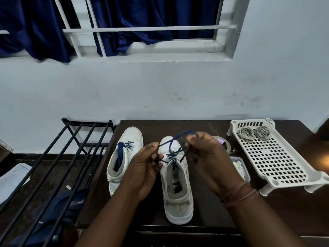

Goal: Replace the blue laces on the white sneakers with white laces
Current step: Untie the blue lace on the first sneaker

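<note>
Under the hands, two white sneakers (176,186) with grey linings stand on a dark brown table (213,207); a navy blue lace (179,138) loops between the left hand (147,166) and right hand (208,157). Right of the right hand sits a white tray (274,157) patterned with rows of square holes, holding two pale grey-white lace bundles (254,133). Left of the left hand, a black rack (58,157); above both, deep blue curtains (124,24) against a pale blue-grey wall (160,90).

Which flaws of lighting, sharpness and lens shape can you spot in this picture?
Head view: dim, bluish light; a warm glow at the right edge on the dark wooden table; the white window bars bow from wide-angle distortion; the blue lace is slightly soft.
</note>
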Demonstrator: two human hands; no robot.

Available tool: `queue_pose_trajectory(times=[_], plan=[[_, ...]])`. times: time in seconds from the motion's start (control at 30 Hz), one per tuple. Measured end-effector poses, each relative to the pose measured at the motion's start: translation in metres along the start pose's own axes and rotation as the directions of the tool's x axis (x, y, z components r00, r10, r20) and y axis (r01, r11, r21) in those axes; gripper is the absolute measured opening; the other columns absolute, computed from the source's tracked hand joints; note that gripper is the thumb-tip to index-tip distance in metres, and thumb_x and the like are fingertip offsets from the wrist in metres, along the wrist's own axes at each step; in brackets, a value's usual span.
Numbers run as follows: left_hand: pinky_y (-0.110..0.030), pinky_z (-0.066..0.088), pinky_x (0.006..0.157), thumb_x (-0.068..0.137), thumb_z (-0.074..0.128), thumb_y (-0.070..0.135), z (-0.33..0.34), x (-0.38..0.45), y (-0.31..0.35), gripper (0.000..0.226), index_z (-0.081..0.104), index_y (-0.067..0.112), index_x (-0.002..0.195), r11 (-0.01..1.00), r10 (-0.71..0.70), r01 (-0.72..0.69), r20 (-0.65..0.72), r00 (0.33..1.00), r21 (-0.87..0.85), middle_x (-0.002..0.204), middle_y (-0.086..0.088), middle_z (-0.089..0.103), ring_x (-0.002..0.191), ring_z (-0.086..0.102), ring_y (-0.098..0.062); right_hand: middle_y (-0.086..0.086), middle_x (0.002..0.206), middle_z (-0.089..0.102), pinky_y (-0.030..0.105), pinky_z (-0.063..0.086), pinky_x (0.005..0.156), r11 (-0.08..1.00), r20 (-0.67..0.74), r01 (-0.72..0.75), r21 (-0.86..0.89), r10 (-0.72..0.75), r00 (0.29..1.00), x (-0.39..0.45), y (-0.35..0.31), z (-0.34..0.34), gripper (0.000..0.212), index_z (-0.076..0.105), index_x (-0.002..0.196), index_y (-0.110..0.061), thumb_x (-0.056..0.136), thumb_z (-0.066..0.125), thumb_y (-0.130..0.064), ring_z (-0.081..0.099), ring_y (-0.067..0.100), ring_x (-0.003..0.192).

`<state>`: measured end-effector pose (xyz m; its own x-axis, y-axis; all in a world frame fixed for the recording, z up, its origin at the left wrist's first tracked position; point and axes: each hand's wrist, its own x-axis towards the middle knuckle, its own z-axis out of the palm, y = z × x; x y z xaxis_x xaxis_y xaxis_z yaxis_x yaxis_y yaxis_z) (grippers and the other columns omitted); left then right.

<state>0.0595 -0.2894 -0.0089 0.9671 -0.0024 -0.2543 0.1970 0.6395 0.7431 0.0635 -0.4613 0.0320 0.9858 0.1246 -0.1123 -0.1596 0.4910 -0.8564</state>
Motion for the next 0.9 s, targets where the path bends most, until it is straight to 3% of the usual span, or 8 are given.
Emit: queue_pose_trajectory(times=[0.27,0.33,0.4,0.5,0.63,0.73,0.8,0.9], plan=[[-0.028,0.04,0.078,0.094,0.059,0.018,-0.005,0.001,0.013,0.021,0.063,0.024,0.114,0.966,0.162,-0.158,0.006,0.987,-0.207,0.09,0.009,0.064,0.075,0.057,-0.007,0.001,0.072,0.049,0.026,0.034,0.067,0.959,-0.076,0.276,0.063,-0.271,0.96,0.001,-0.033,-0.014,0.013,0.062,0.083,-0.017,0.095,0.06,-0.015,0.045,0.012,0.068],[-0.026,0.046,0.077,0.097,0.055,0.011,-0.005,0.003,0.013,0.029,0.063,0.024,0.122,0.967,0.214,-0.221,-0.064,0.975,-0.124,0.097,0.01,0.069,0.079,0.061,-0.007,-0.001,0.066,0.055,0.023,0.038,0.063,0.902,-0.104,0.289,-0.321,-0.337,0.936,0.002,-0.027,-0.017,0.01,0.064,0.09,-0.016,0.098,0.059,-0.015,0.048,0.009,0.061],[-0.022,0.051,0.074,0.101,0.052,0.006,-0.007,0.004,0.012,0.034,0.062,0.023,0.128,0.962,0.255,-0.264,-0.118,0.96,-0.071,0.096,0.01,0.07,0.081,0.062,-0.006,-0.004,0.068,0.064,0.023,0.043,0.06,0.635,-0.03,0.256,-0.729,-0.404,0.914,0.003,-0.012,-0.022,0.007,0.066,0.095,-0.02,0.096,0.061,-0.015,0.054,0.006,0.058],[-0.023,0.052,0.071,0.101,0.053,0.005,-0.01,0.005,0.014,0.037,0.06,0.02,0.134,0.956,0.285,-0.292,-0.137,0.949,-0.033,0.09,0.007,0.068,0.079,0.062,-0.007,-0.007,0.075,0.067,0.027,0.047,0.065,0.471,-0.027,0.18,-0.864,-0.4,0.916,0.005,0.0,-0.028,0.013,0.068,0.091,-0.023,0.089,0.061,-0.012,0.059,0.002,0.065],[-0.03,0.052,0.088,0.101,0.055,0.01,-0.009,0.002,0.01,0.033,0.062,0.02,0.133,0.92,0.214,-0.174,-0.078,0.974,0.351,0.119,0.003,0.073,0.097,0.069,-0.008,-0.008,0.087,0.07,0.028,0.051,0.077,0.46,-0.009,0.083,-0.884,-0.194,0.981,0.006,-0.007,-0.031,0.006,0.069,0.093,-0.025,0.089,0.065,-0.023,0.064,0.003,0.079],[-0.033,0.054,0.095,0.095,0.062,0.048,-0.01,-0.008,0.0,0.038,0.069,0.022,0.122,0.735,-0.043,-0.016,0.07,0.997,0.678,0.11,0.003,0.077,0.102,0.071,-0.01,-0.012,0.098,0.069,0.028,0.052,0.085,0.37,0.066,0.077,-0.926,-0.042,0.997,-0.002,-0.003,-0.026,0.029,0.068,0.104,-0.031,0.083,0.069,-0.05,0.064,0.001,0.09],[-0.035,0.054,0.097,0.072,0.073,0.071,-0.012,-0.01,-0.002,0.062,0.071,0.027,0.116,0.601,-0.034,-0.014,0.044,0.998,0.799,0.109,0.008,0.076,0.103,0.07,-0.005,-0.016,0.11,0.061,0.017,0.044,0.085,0.296,0.101,0.089,-0.951,0.025,0.995,-0.009,0.004,-0.022,0.042,0.064,0.113,-0.034,0.077,0.076,-0.052,0.058,0.0,0.1],[-0.017,0.052,0.084,0.068,0.084,0.059,-0.012,-0.011,-0.002,0.056,0.07,0.031,0.114,0.5,0.05,-0.027,0.003,0.999,0.865,0.107,0.015,0.074,0.094,0.068,0.008,-0.01,0.114,0.056,0.013,0.038,0.082,0.219,0.09,0.085,-0.972,0.013,0.996,-0.011,0.019,-0.021,0.045,0.06,0.117,-0.035,0.076,0.078,-0.043,0.055,0.003,0.103]])
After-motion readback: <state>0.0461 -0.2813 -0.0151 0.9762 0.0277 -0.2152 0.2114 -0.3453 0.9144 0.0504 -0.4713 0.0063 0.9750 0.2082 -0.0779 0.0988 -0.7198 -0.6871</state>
